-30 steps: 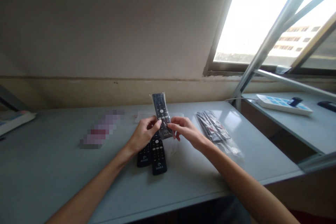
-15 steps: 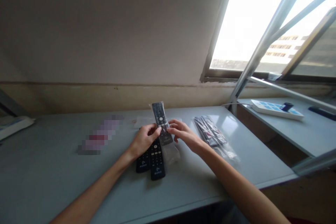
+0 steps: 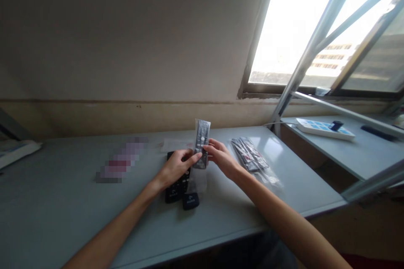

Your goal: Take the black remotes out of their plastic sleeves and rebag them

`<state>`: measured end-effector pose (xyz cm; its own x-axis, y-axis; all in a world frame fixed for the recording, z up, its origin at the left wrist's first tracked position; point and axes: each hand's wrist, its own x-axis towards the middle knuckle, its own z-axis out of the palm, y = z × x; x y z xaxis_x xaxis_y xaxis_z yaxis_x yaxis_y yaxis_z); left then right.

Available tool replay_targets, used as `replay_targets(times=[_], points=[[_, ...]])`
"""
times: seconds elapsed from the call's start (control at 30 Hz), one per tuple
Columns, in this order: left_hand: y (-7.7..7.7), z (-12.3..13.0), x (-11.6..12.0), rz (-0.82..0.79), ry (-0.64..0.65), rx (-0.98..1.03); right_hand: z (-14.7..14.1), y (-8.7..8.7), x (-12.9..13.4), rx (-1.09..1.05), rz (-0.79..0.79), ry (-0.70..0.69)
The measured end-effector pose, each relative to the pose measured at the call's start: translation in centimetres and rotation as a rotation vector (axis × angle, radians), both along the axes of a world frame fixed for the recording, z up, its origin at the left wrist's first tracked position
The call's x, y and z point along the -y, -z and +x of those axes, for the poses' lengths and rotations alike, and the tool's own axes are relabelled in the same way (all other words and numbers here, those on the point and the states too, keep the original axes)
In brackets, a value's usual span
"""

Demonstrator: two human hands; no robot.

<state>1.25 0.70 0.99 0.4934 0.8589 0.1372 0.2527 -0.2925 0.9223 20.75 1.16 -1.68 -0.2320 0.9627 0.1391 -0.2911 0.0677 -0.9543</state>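
A dark remote control point(image 3: 202, 136) in a clear plastic sleeve stands tilted up between my two hands. My left hand point(image 3: 176, 166) pinches its lower left side, thumb across the front. From the right, my right hand point(image 3: 222, 157) grips its edge with thumb and fingers. The sleeve's loose end point(image 3: 197, 181) hangs below the remote. Beneath it, two black remotes, a left one point(image 3: 173, 194) and a right one point(image 3: 190, 201), lie side by side on the grey table, partly hidden by my left hand and the sleeve.
Several plastic-wrapped remotes point(image 3: 249, 153) lie to the right on the table point(image 3: 135, 218). A blurred-out pinkish item point(image 3: 121, 162) is at left. Flat clear plastic point(image 3: 172, 145) lies behind my hands. A power strip point(image 3: 325, 129) rests on the neighbouring desk, past a metal frame post point(image 3: 284, 105).
The wrapped remote has turned more upright and shifted slightly right, both hands still on it. Its sleeve's loose end now hangs over the remotes below.
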Motion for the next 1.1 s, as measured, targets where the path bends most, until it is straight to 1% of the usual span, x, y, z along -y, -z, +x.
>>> replay_targets(times=[0.07,0.17,0.27,0.37,0.43,0.5,0.53,0.63,0.67,0.73,0.83,0.93,1.03,1.1], points=[[0.4,-0.1,-0.2,-0.020,0.023,-0.043,0.0,-0.1,0.0,-0.018,0.046,0.043],[1.1,-0.2,-0.4,-0.017,0.011,-0.083,0.0,-0.3,0.2,-0.051,0.081,0.091],[1.3,-0.4,-0.5,-0.024,0.021,-0.069,-0.4,-0.4,0.4,-0.127,0.026,0.077],[1.2,-0.4,-0.3,-0.043,0.030,-0.086,-0.7,-0.4,0.5,-0.157,-0.036,0.074],[1.2,-0.2,-0.2,-0.046,0.049,-0.109,-0.6,-0.4,0.3,-0.148,-0.059,0.127],[1.1,0.0,-0.1,-0.014,0.037,-0.138,0.1,-0.6,-0.2,-0.102,-0.080,0.224],[1.1,0.1,0.0,0.015,0.005,-0.156,0.7,-0.8,-0.6,-0.056,-0.089,0.282],[1.1,0.1,0.0,0.114,-0.162,-0.189,2.8,-1.3,-1.2,0.100,-0.099,0.417],[1.1,0.0,-0.1,0.140,-0.209,-0.191,3.5,-1.4,-1.2,0.152,-0.096,0.441],[1.0,-0.2,-0.3,0.178,-0.262,-0.193,4.8,-1.3,-0.8,0.273,-0.086,0.462],[0.9,-0.3,-0.4,0.215,-0.281,-0.214,6.1,-0.9,0.4,0.524,-0.062,0.468],[0.9,-0.3,-0.2,0.250,-0.287,-0.286,6.9,-0.8,1.5,0.793,-0.053,0.422],[0.7,-0.3,0.2,0.296,-0.299,-0.367,7.6,-1.0,1.9,1.033,-0.078,0.385],[0.4,-0.2,0.4,0.320,-0.303,-0.402,7.8,-1.1,2.1,1.159,-0.048,0.388]])
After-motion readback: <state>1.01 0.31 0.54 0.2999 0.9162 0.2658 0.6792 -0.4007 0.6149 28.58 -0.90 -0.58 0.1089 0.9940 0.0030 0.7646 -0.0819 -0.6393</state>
